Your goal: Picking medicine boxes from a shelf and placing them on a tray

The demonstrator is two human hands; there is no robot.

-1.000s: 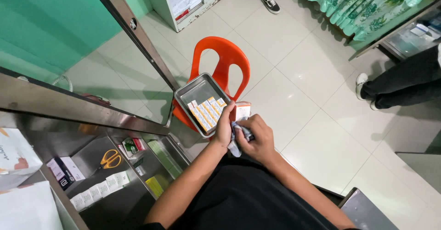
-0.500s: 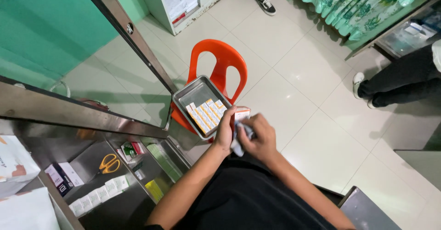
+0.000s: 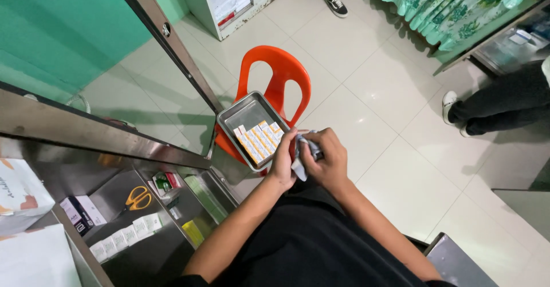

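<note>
At the centre of the frame your left hand (image 3: pixel 282 160) had its grip closed round a small box (image 3: pixel 300 139), of which only a pale sliver showed above your fingers. Your right hand (image 3: pixel 325 162) was pinched shut on a grey cloth (image 3: pixel 299 165), pressed against the box. The box itself sat between your 2 hands, just right of the steel tray (image 3: pixel 247 110) and above your lap.

To have wiped it well, you needed to keep the left thumb and fingers on the box's edges so the faces stayed free, and to draw the cloth in 1 direction with light pressure; thin card probably dents if squeezed. You also needed to keep your left knuckles clear of the tray's near corner, since they looked close enough to nudge it.

The tray rested on the seat of an orange plastic chair (image 3: pixel 275 72) at centre frame, with rows of small orange-and-white boxes (image 3: pixel 259 140) packed in its lower end and the upper end bare metal. At lower left stood a steel tabletop (image 3: pixel 114 195) carrying yellow-handled scissors (image 3: pixel 137 197), a row of pale boxes (image 3: pixel 125 236) and a dark carton (image 3: pixel 78 213). The floor (image 3: pixel 366 92) was glossy white tile. Another person's dark trouser legs (image 3: pixel 504 105) and white shoes lay at right, a white cabinet (image 3: pixel 229 0) at top, and a green floral curtain (image 3: pixel 452 3) at upper right.
</note>
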